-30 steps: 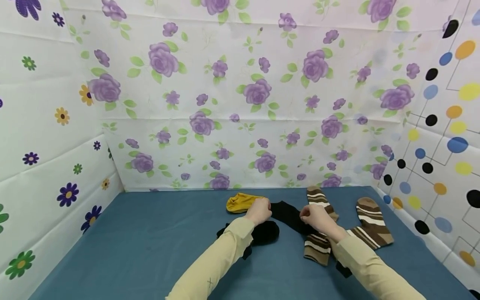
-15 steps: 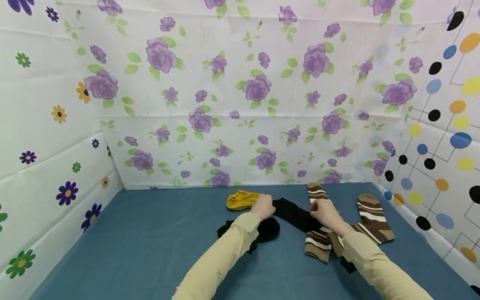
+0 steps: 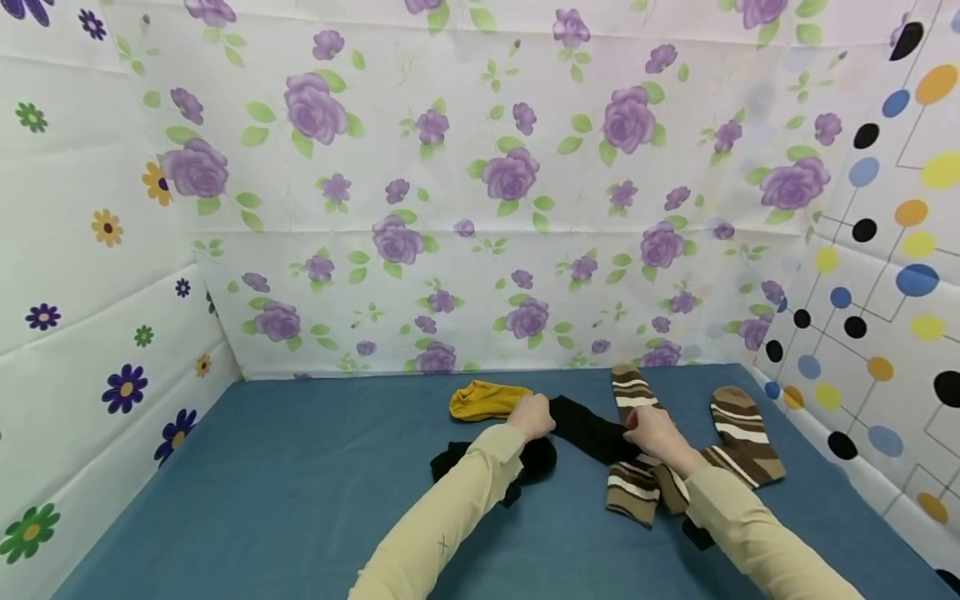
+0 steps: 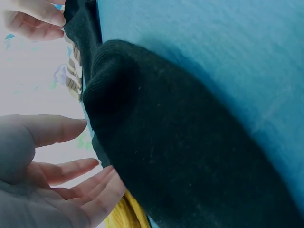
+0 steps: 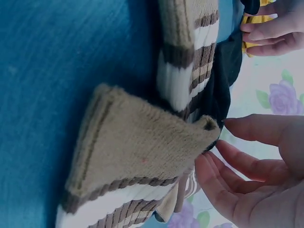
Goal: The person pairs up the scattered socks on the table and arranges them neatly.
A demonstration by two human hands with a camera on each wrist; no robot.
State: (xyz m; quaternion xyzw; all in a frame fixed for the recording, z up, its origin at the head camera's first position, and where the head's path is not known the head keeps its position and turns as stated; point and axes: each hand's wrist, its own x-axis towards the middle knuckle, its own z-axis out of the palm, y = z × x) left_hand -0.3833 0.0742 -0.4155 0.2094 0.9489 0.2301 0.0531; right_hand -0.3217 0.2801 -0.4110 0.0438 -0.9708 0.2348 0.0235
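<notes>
A black sock [image 3: 588, 430] lies slantwise between my hands, partly over a brown-and-white striped sock [image 3: 636, 496]. My left hand [image 3: 531, 417] is at its left end, beside a yellow sock [image 3: 480, 402]. In the left wrist view a gap shows between left thumb and fingers; a bunched black sock [image 4: 161, 128] fills the foreground. My right hand [image 3: 656, 435] is by the black sock's right part. The right wrist view shows its thumb and fingertips apart, near the striped sock's cuff [image 5: 133, 137]. Contact at the fingertips is partly hidden behind fabric.
Another striped sock [image 3: 746, 437] lies to the right. A small black piece of fabric [image 3: 697, 533] shows beneath the right forearm. The blue-covered table [image 3: 300, 483] meets a flowered back wall [image 3: 420, 192], with patterned sheets at both sides.
Both hands have shifted a little to the right along the black sock. The socks themselves appear to stay nearly in place, and the head view has tilted slightly.
</notes>
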